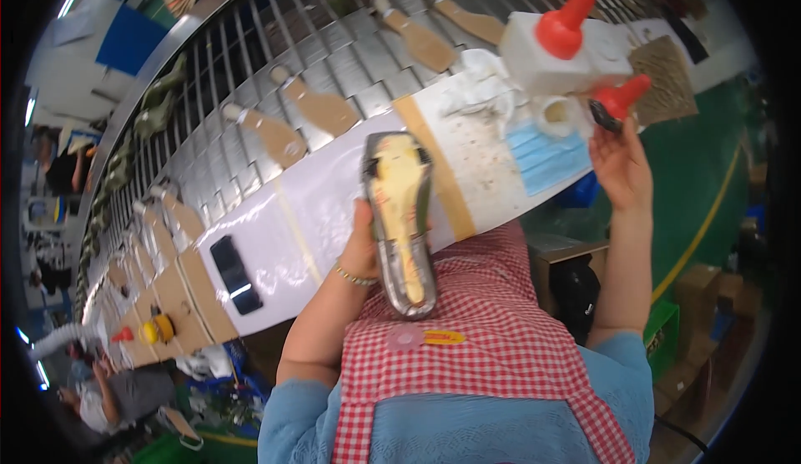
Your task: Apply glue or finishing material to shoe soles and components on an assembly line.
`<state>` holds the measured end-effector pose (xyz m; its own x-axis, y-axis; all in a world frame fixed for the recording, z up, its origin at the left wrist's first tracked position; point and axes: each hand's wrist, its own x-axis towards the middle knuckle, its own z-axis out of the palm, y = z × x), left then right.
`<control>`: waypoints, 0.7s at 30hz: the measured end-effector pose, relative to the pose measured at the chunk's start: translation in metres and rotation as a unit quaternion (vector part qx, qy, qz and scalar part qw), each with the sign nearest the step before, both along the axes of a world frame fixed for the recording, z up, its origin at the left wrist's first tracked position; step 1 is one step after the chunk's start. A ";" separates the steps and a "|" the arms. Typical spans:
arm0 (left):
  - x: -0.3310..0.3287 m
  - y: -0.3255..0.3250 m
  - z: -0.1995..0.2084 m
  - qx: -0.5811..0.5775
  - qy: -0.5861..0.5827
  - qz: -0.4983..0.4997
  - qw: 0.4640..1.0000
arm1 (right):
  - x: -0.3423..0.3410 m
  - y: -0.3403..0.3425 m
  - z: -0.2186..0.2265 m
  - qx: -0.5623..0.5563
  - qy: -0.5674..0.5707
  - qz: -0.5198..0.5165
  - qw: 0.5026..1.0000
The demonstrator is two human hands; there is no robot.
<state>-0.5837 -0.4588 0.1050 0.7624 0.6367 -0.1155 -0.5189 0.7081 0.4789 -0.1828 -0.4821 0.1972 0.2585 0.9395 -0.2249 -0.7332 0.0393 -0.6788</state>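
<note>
My left hand (pixel 365 243) holds a shoe upper on a last (pixel 400 218), sole side up, showing a yellowish insole with a dark silvery rim. It hovers over the white bench edge (pixel 309 214), close to my red checked apron (pixel 484 314). My right hand (pixel 622 159) is raised at the right end of the bench and grips a small dark tool (pixel 602 115) beside a red-nozzled glue bottle (pixel 622 97). A larger white container with a red cone nozzle (pixel 557 37) stands just behind it.
A metal slat conveyor (pixel 334 55) carries several tan insoles (pixel 321 107) past the bench. A black phone (pixel 234 274) lies on the bench at left. A blue face mask (pixel 542 155) and a brown mat (pixel 665 78) lie at right. Other people work far left.
</note>
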 end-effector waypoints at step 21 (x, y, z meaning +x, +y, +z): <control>0.009 -0.018 0.066 0.082 0.138 -0.003 0.987 | -0.185 -0.042 0.045 0.245 -0.496 0.209 0.806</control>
<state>-0.5744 -0.4771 0.1710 0.7198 0.6597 -0.2158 -0.3481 0.6121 0.7101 -0.3674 -0.5243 0.2426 -0.2794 0.9040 0.3236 0.1430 0.3725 -0.9170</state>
